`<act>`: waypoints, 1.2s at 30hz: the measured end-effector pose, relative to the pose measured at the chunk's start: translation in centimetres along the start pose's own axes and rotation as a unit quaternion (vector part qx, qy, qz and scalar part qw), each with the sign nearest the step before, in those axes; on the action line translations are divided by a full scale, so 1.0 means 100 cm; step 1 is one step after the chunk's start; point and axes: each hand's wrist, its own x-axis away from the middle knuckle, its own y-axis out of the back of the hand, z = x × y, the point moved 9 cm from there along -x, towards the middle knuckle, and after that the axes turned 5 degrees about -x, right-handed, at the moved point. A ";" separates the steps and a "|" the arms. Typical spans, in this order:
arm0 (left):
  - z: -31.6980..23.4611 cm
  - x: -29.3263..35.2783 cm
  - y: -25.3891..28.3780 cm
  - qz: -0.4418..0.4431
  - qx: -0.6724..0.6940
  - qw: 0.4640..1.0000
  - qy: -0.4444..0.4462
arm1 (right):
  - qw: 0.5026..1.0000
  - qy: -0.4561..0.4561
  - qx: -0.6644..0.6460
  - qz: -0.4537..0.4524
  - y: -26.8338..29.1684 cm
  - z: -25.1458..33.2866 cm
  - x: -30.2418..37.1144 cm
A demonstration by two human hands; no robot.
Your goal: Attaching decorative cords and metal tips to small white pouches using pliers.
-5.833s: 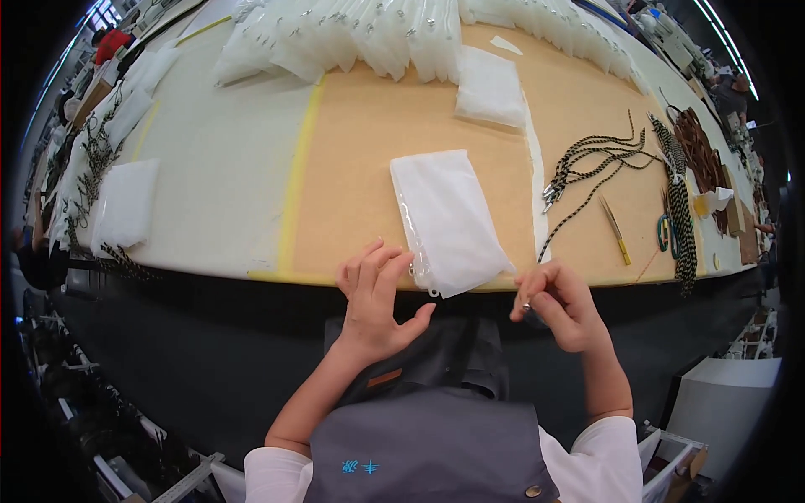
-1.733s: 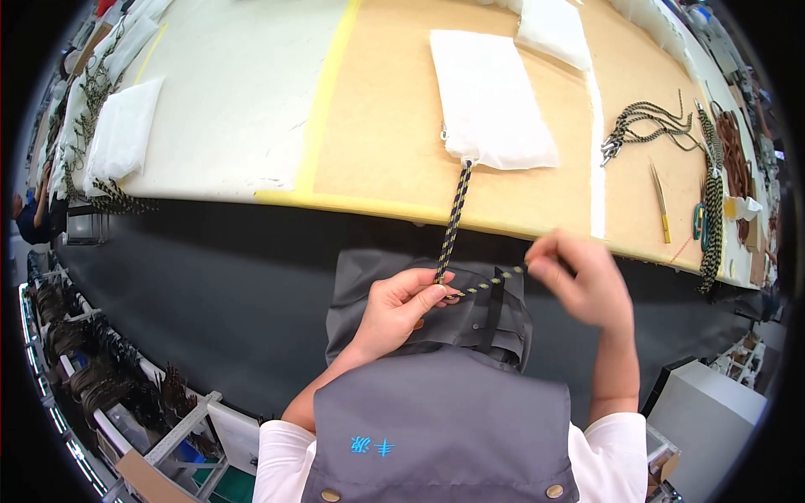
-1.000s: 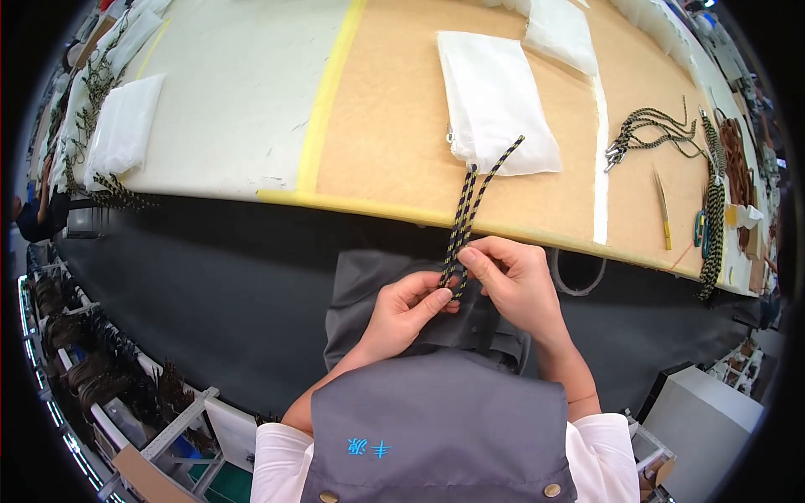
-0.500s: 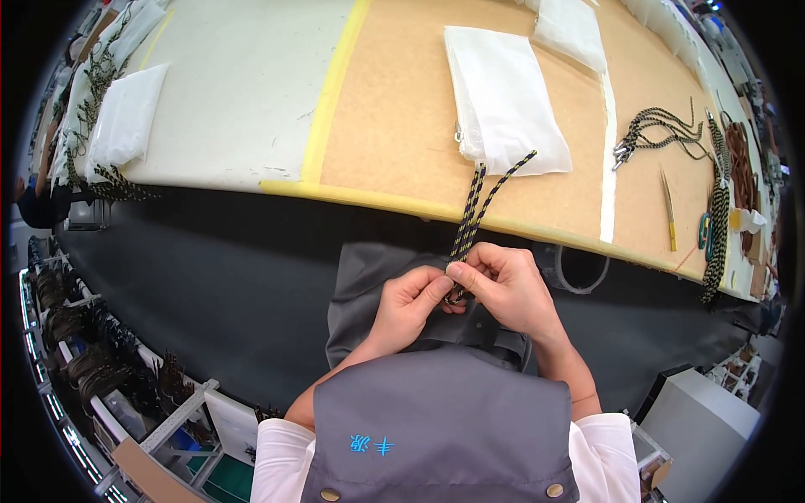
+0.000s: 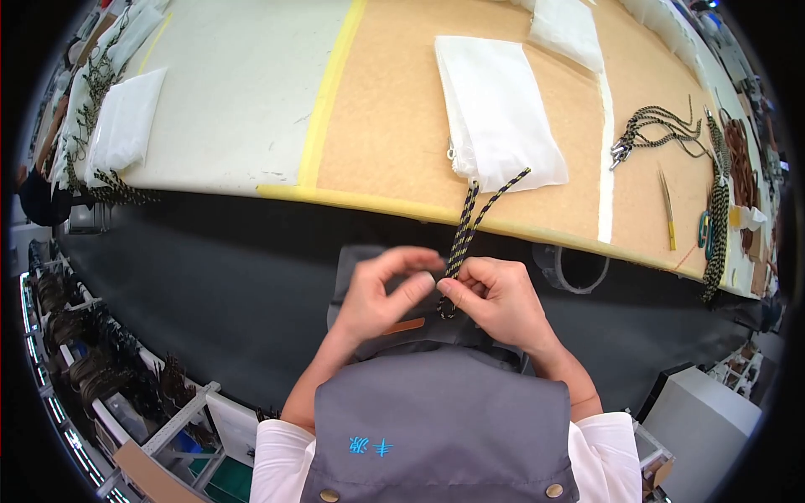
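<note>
My right hand (image 5: pixel 496 295) pinches a black cord with yellow flecks (image 5: pixel 464 235) just off the table's front edge. The cord's looped lower end hangs beneath my fingers. Its upper strands run over the edge to a white folded pouch (image 5: pixel 501 113), and one loose end lies across the pouch's near corner. To the left of the cord is my left hand (image 5: pixel 387 289), blurred at the fingertips, with thumb and fingers apart and nothing between them. A small metal clip (image 5: pixel 450 153) shows at the pouch's left side.
On the right of the tan tabletop (image 5: pixel 386 126) lie a bunch of cords with metal clips (image 5: pixel 658 134), yellow-ended tweezers (image 5: pixel 667 210) and teal-handled snips (image 5: pixel 704 235). Another white pouch (image 5: pixel 566 33) lies farther back. White packets (image 5: pixel 126 117) sit at the left.
My left hand has let go of the cord and moved left, its fingers spreading. My right hand still grips it. The white pouch has slid slightly toward me and left.
</note>
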 end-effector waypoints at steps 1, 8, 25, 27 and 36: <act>-0.015 -0.008 0.009 -0.043 -0.015 0.998 -0.034 | 1.000 0.000 0.000 -0.001 -0.002 0.001 0.003; -0.048 -0.029 -0.033 -0.077 -0.163 0.984 -0.006 | 0.990 0.096 0.108 -0.002 -0.017 0.021 0.012; -0.014 -0.020 -0.033 -0.065 0.042 0.997 0.015 | 0.964 0.196 0.159 -0.080 0.064 0.070 -0.015; -0.010 -0.018 -0.031 -0.072 0.069 0.995 0.014 | 0.963 0.196 0.164 -0.090 0.064 0.075 -0.018; -0.016 -0.016 -0.023 -0.125 0.012 0.991 -0.038 | 0.957 0.205 0.179 -0.098 0.058 0.080 -0.024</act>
